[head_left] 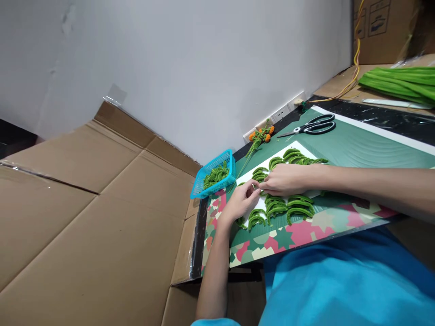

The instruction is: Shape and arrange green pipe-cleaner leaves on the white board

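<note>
My left hand (240,202) and my right hand (283,179) meet over a white sheet (295,147) on the table, fingertips pinched together on a small curved green fuzzy piece (257,185). Several more curved green pieces (295,206) lie in rows on the sheet, some beyond my right hand (292,156), others nearer me. My right forearm crosses the table from the right.
A blue basket (227,158) holding more green pieces stands at the table's left end. Beyond it lie an orange-flowered sprig (261,135) and black-handled scissors (314,125). Green stems (401,83) are piled far right. Flat cardboard (84,217) fills the left side.
</note>
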The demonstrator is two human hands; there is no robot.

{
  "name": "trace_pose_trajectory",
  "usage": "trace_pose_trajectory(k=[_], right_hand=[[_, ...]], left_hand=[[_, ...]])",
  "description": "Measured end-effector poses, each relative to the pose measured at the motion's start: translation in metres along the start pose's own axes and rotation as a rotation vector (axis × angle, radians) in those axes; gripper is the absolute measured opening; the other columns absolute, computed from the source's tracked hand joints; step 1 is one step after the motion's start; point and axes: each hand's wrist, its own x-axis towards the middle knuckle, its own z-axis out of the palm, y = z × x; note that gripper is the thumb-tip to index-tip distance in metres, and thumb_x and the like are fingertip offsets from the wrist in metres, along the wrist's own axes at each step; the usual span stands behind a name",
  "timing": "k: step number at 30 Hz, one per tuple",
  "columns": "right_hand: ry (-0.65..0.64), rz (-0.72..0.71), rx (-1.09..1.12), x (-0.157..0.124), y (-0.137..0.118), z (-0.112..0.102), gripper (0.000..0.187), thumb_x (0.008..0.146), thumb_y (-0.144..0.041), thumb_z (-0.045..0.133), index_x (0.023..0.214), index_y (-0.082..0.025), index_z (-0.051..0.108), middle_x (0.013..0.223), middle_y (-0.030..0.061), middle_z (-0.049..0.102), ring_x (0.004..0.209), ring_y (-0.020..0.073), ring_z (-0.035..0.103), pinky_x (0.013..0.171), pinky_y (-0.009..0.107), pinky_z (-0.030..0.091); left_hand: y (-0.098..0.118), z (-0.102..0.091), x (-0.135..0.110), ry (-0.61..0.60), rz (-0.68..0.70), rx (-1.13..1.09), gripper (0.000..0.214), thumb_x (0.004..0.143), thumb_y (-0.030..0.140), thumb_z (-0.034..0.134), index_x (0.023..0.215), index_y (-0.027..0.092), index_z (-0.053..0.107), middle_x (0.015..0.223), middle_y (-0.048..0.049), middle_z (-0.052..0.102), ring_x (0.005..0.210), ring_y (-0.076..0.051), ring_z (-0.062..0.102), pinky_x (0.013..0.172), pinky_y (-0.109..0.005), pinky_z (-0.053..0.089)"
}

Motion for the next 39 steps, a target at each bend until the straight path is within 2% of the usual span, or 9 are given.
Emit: trace_pose_trajectory(k=[14,32,39], right_hand=[[0.031,-0.002,0.023,0.0010,0.0013,0.0026,0.032,0.109,-0.029,0.043,0.104,-0.013,0.070,0.078,0.0094,0.072,0.055,0.0162,0.052,0.059,0.033,0.020],[-0.016,0.003,0.032,0.0004,0.0010,-0.0019,0.030,0.107,-0.026,0.045,0.104,-0.012,0.070,0.080,0.0113,0.073,0.057,0.0169,0.054,0.059,0.033,0.022],[0.001,-0.003,0.034,0.0016,0.0016,-0.0016,0.028,0.106,-0.026,0.047,0.103,-0.011,0.070,0.079,0.0109,0.073,0.056,0.0162,0.053,0.059,0.032,0.022]], left_hand=[[-0.0016,0.0002,0.0000,0.004,-0.013,-0.010,0.026,0.103,0.040,0.054,0.111,0.018,0.066,0.077,0.0031,0.053,0.072,-0.014,0.048,0.066,-0.026,0.035],[-0.0010,0.0008,0.0010,0.009,-0.017,-0.036,0.027,0.102,0.043,0.056,0.110,0.018,0.065,0.075,0.0036,0.049,0.071,-0.014,0.045,0.065,-0.026,0.034],[-0.0011,0.0010,0.0014,0.006,-0.022,-0.028,0.026,0.103,0.042,0.055,0.110,0.019,0.064,0.075,0.0037,0.049,0.071,-0.014,0.045,0.065,-0.026,0.035]])
